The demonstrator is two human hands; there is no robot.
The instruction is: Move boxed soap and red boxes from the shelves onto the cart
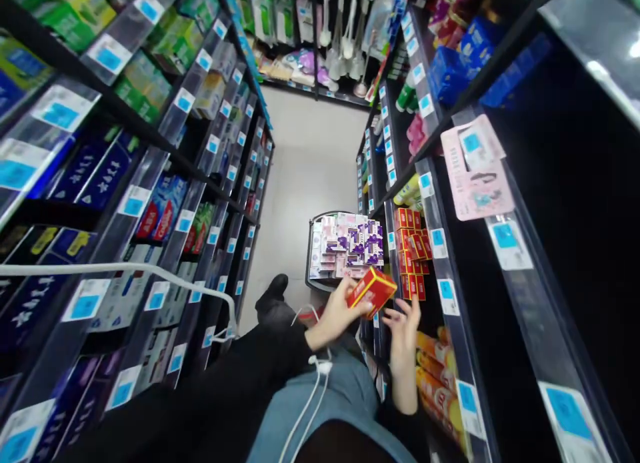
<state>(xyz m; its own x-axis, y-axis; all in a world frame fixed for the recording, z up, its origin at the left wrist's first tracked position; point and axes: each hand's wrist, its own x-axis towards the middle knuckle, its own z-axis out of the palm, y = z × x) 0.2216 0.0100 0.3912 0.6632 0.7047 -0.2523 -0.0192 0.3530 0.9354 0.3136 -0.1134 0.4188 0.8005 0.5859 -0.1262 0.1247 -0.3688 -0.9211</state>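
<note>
My left hand [336,315] is closed around a red box with yellow edges [374,293], held tilted in front of my lap. To its right, my right hand [403,326] is empty, its fingers apart and slightly curled. Its fingertips are just below a stack of small red-and-yellow boxes [411,249] on the right shelf; whether they touch the lowest boxes I cannot tell. Beyond the held box stands a dark-rimmed basket [309,249] on the floor, filled with white, pink and purple boxes [350,244].
Shelves of toothpaste boxes [160,206] line the left side. Orange bottles [440,376] lie on the right shelf, below my right hand. A pink card [477,176] hangs at that shelf's edge. A white cable [150,269] crosses from the left. Hanging brushes [347,43] close the aisle's far end.
</note>
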